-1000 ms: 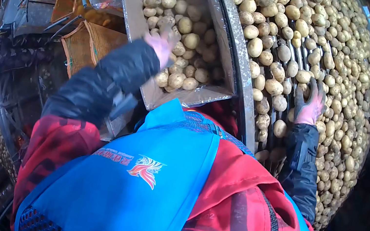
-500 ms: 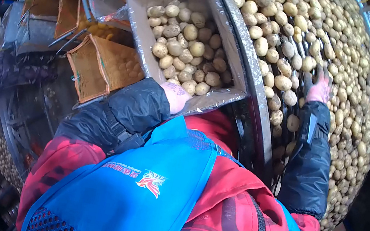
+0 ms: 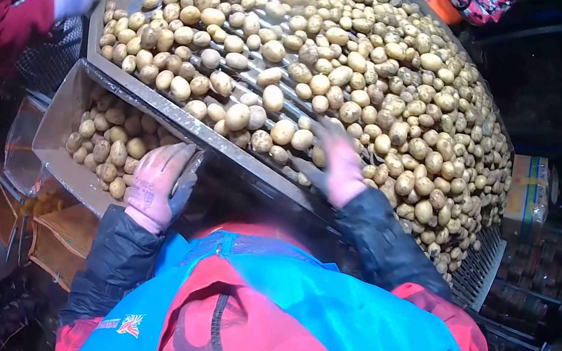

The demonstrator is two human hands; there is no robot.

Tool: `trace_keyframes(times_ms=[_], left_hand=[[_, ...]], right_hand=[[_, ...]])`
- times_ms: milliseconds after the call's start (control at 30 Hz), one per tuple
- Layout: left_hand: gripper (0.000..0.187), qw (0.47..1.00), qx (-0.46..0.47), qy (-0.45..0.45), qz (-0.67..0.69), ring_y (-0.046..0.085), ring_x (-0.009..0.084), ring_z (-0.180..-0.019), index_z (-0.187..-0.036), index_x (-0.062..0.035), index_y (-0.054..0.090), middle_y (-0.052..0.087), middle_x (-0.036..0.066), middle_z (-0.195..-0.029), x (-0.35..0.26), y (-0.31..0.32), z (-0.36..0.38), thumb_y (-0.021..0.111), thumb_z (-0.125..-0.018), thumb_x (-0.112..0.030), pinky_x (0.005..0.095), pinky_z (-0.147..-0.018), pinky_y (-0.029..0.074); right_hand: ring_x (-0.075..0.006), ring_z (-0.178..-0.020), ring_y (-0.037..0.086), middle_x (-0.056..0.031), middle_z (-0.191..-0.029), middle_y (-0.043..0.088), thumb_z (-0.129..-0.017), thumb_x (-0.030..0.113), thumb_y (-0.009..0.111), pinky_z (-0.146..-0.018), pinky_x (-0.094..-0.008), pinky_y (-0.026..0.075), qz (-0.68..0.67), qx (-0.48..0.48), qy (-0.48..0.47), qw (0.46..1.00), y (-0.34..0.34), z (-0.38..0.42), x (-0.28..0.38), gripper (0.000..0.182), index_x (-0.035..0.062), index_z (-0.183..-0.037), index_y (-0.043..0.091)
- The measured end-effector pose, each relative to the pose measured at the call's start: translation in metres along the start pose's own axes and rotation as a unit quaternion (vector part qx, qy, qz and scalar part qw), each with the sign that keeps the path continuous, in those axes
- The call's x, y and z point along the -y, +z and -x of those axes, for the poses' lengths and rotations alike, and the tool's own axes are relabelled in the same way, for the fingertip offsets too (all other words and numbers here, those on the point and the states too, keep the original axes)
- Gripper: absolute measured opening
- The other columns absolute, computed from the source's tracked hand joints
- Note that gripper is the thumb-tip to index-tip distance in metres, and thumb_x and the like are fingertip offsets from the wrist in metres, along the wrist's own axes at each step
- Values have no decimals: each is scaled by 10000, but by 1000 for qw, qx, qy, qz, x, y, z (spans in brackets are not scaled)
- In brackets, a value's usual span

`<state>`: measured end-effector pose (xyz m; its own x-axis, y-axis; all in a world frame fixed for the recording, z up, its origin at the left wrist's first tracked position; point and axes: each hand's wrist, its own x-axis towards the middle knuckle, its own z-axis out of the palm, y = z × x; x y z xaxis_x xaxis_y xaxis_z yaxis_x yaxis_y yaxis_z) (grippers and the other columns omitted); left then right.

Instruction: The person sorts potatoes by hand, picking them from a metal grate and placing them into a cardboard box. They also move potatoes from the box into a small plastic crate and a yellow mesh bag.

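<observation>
Potatoes (image 3: 416, 135) cover a wide slatted sorting table (image 3: 253, 163) in front of me. My right hand (image 3: 342, 167), in a pink glove with dark fingertips, reaches over its near edge into them. Its thumb and fingers are apart around a potato and slightly blurred. My left hand (image 3: 155, 187), in a matching glove, is closed over the near end of a plastic-lined box (image 3: 67, 172), and the gripped rim is mostly hidden. Inside the box lies a heap of potatoes (image 3: 110, 142).
A co-worker in a dark red sleeve (image 3: 17, 27) works at the table's far left, with gloved hands near its edge. Orange mesh crates (image 3: 62, 242) stand below the box at lower left. Someone in patterned clothing (image 3: 485, 1) is at the far side. A cardboard carton (image 3: 527, 189) stands at right.
My view has swung round to the right, so the table now stretches across the front. My right hand has come nearer the table's close edge. My left hand stays at the box's near end.
</observation>
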<state>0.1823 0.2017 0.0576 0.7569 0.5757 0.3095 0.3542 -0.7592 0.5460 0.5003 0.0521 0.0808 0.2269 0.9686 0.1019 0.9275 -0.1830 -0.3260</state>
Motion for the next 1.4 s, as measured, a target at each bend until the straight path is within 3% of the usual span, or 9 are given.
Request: trace_keyframes(times_ms=[200, 300, 500, 600, 733, 867, 967, 1200, 1400], left_hand=[[559, 986, 143, 72, -51, 419, 402, -1328, -1372, -136, 541, 490, 159, -1414, -35, 35, -36, 658, -876, -365, 611, -1114, 275], [631, 974, 190, 62, -104, 329, 401, -1422, -1429, -247, 494, 443, 152, -1485, -45, 66, -59, 663, -866, -478, 687, -1126, 193], [814, 963, 246, 33, -106, 298, 387, -1443, -1442, -273, 477, 384, 133, -1531, -40, 65, -96, 722, -741, -606, 676, -1127, 201], [851, 951, 255, 14, -174, 260, 370, -1472, -1497, -279, 405, 379, 103, -1544, -29, 69, -115, 710, -769, -597, 694, -1119, 204], [585, 922, 190, 1, -337, 271, 320, -1477, -1411, -235, 510, 407, 51, -1538, 26, 78, -159, 615, -897, -492, 687, -1142, 178], [490, 907, 97, -153, -379, 379, 317, -1399, -1352, -184, 567, 460, 86, -1479, 36, 61, -210, 618, -903, -373, 660, -1105, 248], [407, 966, 4, 8, -259, 550, 343, -1222, -1287, -157, 619, 624, 146, -1273, 31, 57, -218, 639, -907, -302, 464, -1040, 423], [573, 956, 248, 85, -129, 624, 341, -1072, -1316, -135, 587, 650, 130, -1170, -48, 112, -227, 676, -758, -43, 424, -938, 489], [815, 936, 274, -82, -205, 619, 385, -1138, -1465, -133, 355, 531, 263, -1320, -53, 169, -253, 723, -742, -57, 463, -920, 513]], right_hand=[[-439, -1275, 448, -231, -1455, 406, -676, 427, 817, -1123, -542, 315, 251, 146, 66, 955, -51, 117, -59, 869, 128, -1419, 480], [-448, -1153, 479, -218, -1463, 375, -755, 198, 710, -1058, -527, 383, 204, 181, 141, 952, -9, 82, -62, 687, 166, -1408, 499], [-504, -1415, 261, -94, -1521, 368, -751, 91, 667, -1081, -686, 286, 160, 210, -42, 964, 10, 26, -35, 725, 293, -1424, 489], [-372, -1378, 345, -82, -1332, 528, -787, 185, 668, -1069, -694, 265, 118, 230, -204, 944, 11, 1, -32, 542, 187, -1320, 575], [-288, -1355, 432, -90, -1367, 518, -768, 302, 719, -1079, -622, 312, 61, 315, -138, 937, 36, -54, -18, 640, 166, -1362, 522], [-329, -1393, 384, -96, -1448, 471, -826, 361, 689, -1127, -603, 273, 12, 76, -143, 987, 59, -43, 2, 689, 181, -1444, 446], [-300, -1314, 454, -81, -1331, 543, -840, 316, 659, -1117, -597, 280, -36, 94, -194, 976, 26, -10, -7, 501, 154, -1306, 571], [-275, -1026, 617, -96, -1120, 625, -818, 323, 682, -870, -425, 482, 158, -16, 99, 982, -13, 18, -117, 432, 90, -1177, 624], [-300, -1190, 569, -81, -1394, 530, -883, 382, 646, -1010, -428, 461, 98, 192, 209, 954, -36, -8, -109, 553, 148, -1370, 526]])
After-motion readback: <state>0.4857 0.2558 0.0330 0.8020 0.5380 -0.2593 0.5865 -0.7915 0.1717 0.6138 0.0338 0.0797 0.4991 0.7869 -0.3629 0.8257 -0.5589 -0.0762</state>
